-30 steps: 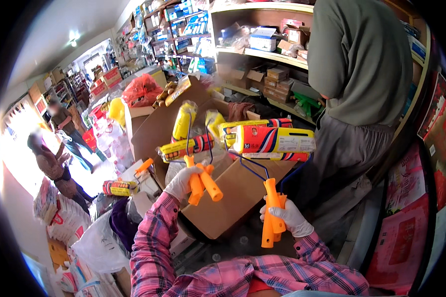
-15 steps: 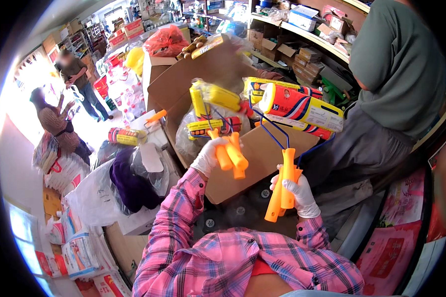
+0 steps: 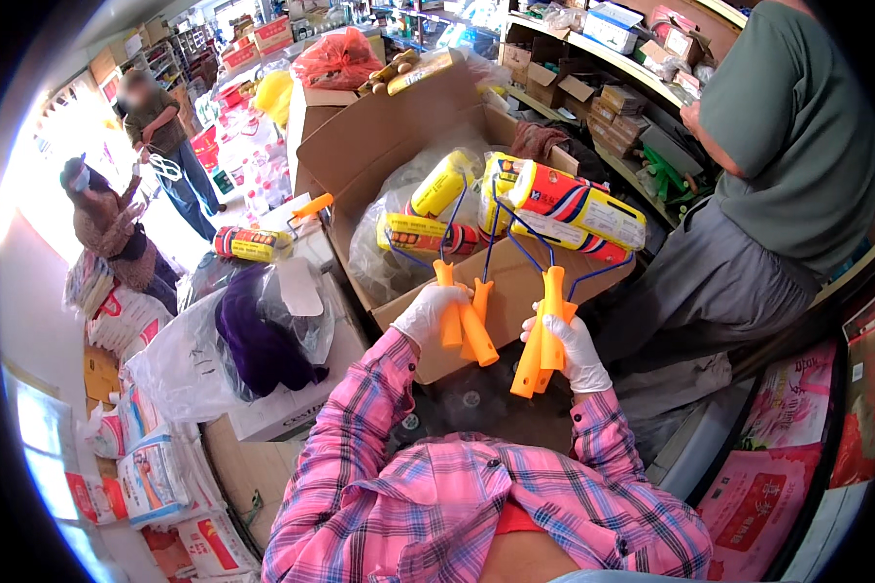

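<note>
While the open cardboard box (image 3: 379, 146) stands before me, a purple cloth (image 3: 258, 335) lies to its left. Wrapped paint rollers (image 3: 598, 214) sit tilted above the box's opening and right side. My gloved left hand (image 3: 426, 311) is closed around at least 2 orange handles (image 3: 450, 325); my gloved right hand (image 3: 578, 355) grips at least 2 more.

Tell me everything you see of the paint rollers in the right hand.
The paint rollers have orange, plastic-looking handles, bent blue wire frames and sleeves in shiny red and yellow printed wrapping. The gloved right hand grips the overlapping handles, their ends pointing down toward the body. The sleeves lie beyond it, near the cardboard box's right end; contact is unclear. Overlap hides their number.
</note>
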The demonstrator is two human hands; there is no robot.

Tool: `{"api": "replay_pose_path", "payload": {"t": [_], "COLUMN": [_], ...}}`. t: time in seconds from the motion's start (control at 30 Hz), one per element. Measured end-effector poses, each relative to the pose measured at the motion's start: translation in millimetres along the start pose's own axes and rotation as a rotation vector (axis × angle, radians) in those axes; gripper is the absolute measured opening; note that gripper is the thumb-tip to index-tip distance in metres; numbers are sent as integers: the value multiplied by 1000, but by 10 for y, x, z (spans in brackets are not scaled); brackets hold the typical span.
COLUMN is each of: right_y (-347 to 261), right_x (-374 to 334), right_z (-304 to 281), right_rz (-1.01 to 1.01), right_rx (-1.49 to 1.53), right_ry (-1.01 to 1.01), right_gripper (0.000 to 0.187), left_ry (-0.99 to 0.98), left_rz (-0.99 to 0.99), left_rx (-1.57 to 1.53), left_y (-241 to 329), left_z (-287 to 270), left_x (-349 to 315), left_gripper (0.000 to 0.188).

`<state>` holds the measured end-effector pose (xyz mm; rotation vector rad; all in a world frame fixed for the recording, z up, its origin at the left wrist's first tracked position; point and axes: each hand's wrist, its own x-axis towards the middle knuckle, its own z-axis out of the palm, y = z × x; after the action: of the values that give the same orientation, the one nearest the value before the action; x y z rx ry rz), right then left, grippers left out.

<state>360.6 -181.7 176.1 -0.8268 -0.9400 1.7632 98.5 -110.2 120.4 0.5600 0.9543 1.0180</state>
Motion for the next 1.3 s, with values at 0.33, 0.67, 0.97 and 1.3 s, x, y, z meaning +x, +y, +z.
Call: {"api": "replay_pose_path", "payload": {"t": [0.33, 0.67, 0.97, 1.3], "right_y": [-410, -122, -478, -773], "right_x": [203, 692, 1285, 1972], "right_z": [48, -147, -25, -245], "right_rz": [-125, 17, 128, 496], "right_rx": [6, -192, -257, -203], "right_ry": [-73, 14, -43, -75], "right_gripper": [51, 43, 36, 48], "left_ry": [141, 503, 544, 483], "left_rz": [233, 283, 426, 542], "left_rx": [141, 712, 597, 430], "left_y": [470, 425, 375, 404], "left_z": [-273, -802, -893, -965], "left_x": [-7, 271, 154, -65], "left_gripper": [25, 26, 18, 25]}}
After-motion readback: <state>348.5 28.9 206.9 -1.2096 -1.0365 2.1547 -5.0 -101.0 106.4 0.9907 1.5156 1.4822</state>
